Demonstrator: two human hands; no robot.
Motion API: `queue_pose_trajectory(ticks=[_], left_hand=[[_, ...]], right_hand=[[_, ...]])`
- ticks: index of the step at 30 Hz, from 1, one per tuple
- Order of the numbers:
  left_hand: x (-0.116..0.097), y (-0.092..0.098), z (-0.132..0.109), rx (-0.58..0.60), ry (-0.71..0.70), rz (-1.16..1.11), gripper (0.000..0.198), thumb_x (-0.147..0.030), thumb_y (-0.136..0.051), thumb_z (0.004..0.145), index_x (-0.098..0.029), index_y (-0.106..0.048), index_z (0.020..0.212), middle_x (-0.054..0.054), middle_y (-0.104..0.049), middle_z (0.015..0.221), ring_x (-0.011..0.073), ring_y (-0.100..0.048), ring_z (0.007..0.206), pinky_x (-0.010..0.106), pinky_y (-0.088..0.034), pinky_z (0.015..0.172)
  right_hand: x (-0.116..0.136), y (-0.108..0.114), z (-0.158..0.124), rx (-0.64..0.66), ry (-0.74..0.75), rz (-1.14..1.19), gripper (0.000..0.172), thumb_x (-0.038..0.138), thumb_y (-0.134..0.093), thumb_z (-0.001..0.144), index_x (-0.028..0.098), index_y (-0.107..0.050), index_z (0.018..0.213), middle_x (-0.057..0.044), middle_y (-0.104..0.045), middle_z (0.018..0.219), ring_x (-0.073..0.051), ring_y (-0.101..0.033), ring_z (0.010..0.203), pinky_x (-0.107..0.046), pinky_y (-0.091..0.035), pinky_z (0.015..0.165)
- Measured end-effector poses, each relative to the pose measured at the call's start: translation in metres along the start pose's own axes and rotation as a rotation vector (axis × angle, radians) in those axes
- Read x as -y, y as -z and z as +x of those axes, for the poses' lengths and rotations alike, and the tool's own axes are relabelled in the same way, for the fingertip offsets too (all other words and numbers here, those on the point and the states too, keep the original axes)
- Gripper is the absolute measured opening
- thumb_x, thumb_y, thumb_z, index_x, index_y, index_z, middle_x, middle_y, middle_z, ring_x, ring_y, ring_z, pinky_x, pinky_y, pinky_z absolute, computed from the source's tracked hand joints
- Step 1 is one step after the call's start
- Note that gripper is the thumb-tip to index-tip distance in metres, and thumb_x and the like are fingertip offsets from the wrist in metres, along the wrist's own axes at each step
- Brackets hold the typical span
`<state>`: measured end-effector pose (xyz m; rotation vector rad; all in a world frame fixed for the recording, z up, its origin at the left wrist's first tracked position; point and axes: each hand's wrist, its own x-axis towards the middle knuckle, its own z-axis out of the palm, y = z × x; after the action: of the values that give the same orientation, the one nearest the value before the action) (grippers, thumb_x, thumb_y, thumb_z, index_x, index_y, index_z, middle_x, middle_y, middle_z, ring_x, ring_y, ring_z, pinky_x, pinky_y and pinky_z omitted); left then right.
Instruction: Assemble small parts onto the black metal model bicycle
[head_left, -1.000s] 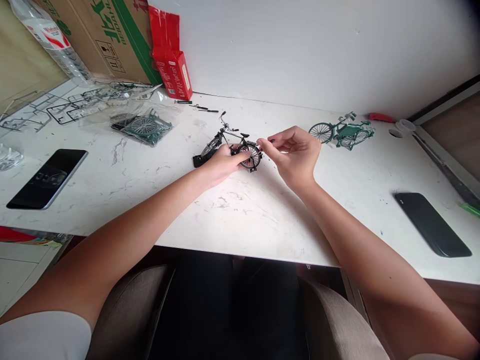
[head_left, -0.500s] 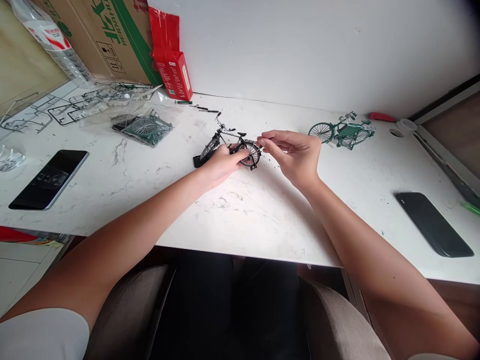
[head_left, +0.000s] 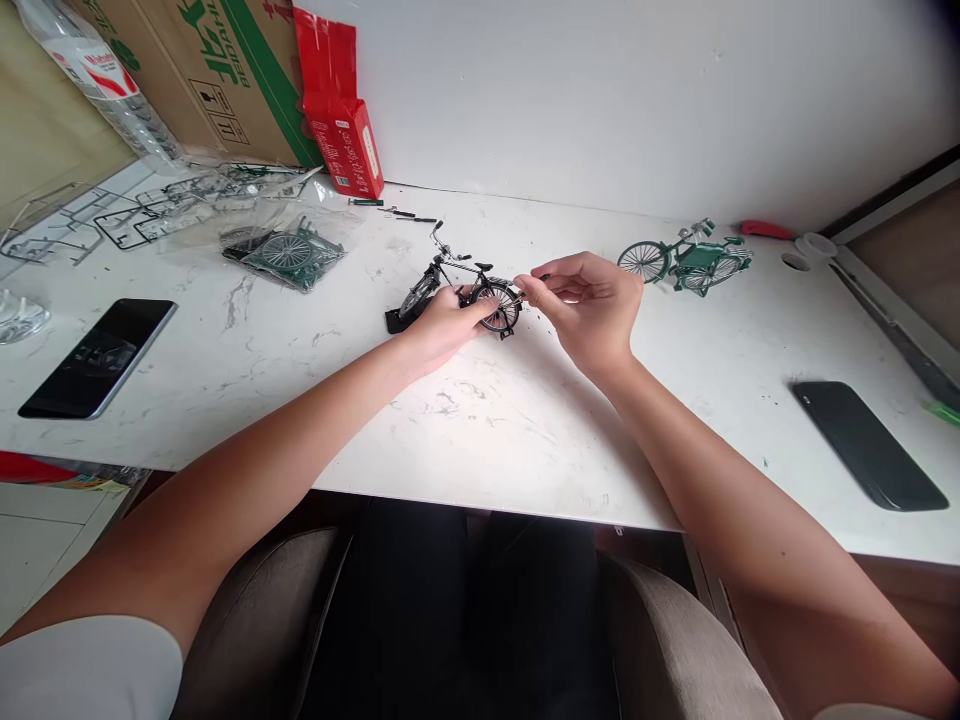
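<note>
A small black model bicycle (head_left: 459, 285) stands upright on the white marble table (head_left: 487, 420), its front wheel over a black base. My left hand (head_left: 442, 325) grips the bicycle low at its frame, just in front of the rear wheel (head_left: 501, 308). My right hand (head_left: 589, 305) is pinched at the top rear of that wheel; its thumb and forefinger press together on a tiny part too small to name.
A finished green model bicycle (head_left: 686, 262) stands at the back right. A bag of green parts (head_left: 289, 252), parts sprues (head_left: 142, 215), a red box (head_left: 346, 145) and a cardboard carton (head_left: 202, 70) lie back left. A phone (head_left: 97, 355) rests left, another phone (head_left: 870, 445) right.
My right hand's pinch has shifted slightly at the rear wheel. The bicycle's handlebar turned a little between the first frame and the second. My left hand stays put.
</note>
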<state>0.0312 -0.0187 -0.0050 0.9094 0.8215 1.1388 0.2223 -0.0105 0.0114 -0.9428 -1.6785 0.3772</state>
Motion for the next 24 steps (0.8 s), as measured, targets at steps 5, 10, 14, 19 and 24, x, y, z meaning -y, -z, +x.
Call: queue_pose_trajectory(ticks=[5,10,14,19,24], left_hand=[[0.0011,0.0021,0.0020,0.043,-0.028,-0.035,0.011,-0.019,-0.080,0.092,-0.013,-0.076,0.100,0.008,-0.079,0.106,0.0165,-0.072,0.100,0.041,-0.055,0.108],[0.0023,0.0051,0.0035,0.053,-0.034,-0.055,0.010,-0.019,-0.080,0.092,-0.013,-0.075,0.098,0.007,-0.077,0.104,0.0165,-0.072,0.099,0.041,-0.055,0.107],[0.0005,0.0041,0.0020,0.053,-0.020,-0.042,0.009,-0.019,-0.079,0.093,-0.013,-0.076,0.099,0.008,-0.078,0.105,0.0171,-0.072,0.100,0.040,-0.055,0.104],[-0.0058,-0.0025,-0.0034,0.003,0.014,-0.011,0.004,-0.015,-0.076,0.094,-0.012,-0.075,0.096,0.007,-0.077,0.099,0.0161,-0.071,0.094,0.040,-0.056,0.099],[-0.0062,-0.0038,-0.0043,-0.002,0.011,-0.002,0.003,-0.015,-0.075,0.094,-0.013,-0.074,0.097,0.007,-0.078,0.100,0.0154,-0.072,0.093,0.039,-0.057,0.100]], right_hand=[[0.0015,0.0022,0.0013,0.051,0.102,-0.004,0.021,0.046,-0.081,0.098,0.030,-0.088,0.108,-0.001,-0.086,0.096,-0.021,-0.083,0.089,-0.041,-0.074,0.084],[0.0062,0.0049,0.0048,0.157,0.029,0.083,0.026,0.045,-0.078,0.100,0.030,-0.087,0.118,-0.002,-0.087,0.111,-0.024,-0.084,0.108,-0.045,-0.074,0.096],[0.0076,0.0046,0.0064,0.118,-0.034,0.165,0.021,0.042,-0.086,0.093,0.025,-0.089,0.105,-0.004,-0.088,0.103,-0.025,-0.086,0.098,-0.045,-0.076,0.094],[0.0085,0.0037,0.0073,0.085,-0.015,0.172,0.009,0.031,-0.092,0.087,0.024,-0.088,0.093,-0.004,-0.087,0.092,-0.024,-0.084,0.084,-0.041,-0.075,0.078],[0.0091,0.0027,0.0053,0.060,-0.039,0.127,0.014,0.034,-0.091,0.090,0.022,-0.084,0.091,-0.004,-0.084,0.088,-0.022,-0.081,0.078,-0.041,-0.071,0.073]])
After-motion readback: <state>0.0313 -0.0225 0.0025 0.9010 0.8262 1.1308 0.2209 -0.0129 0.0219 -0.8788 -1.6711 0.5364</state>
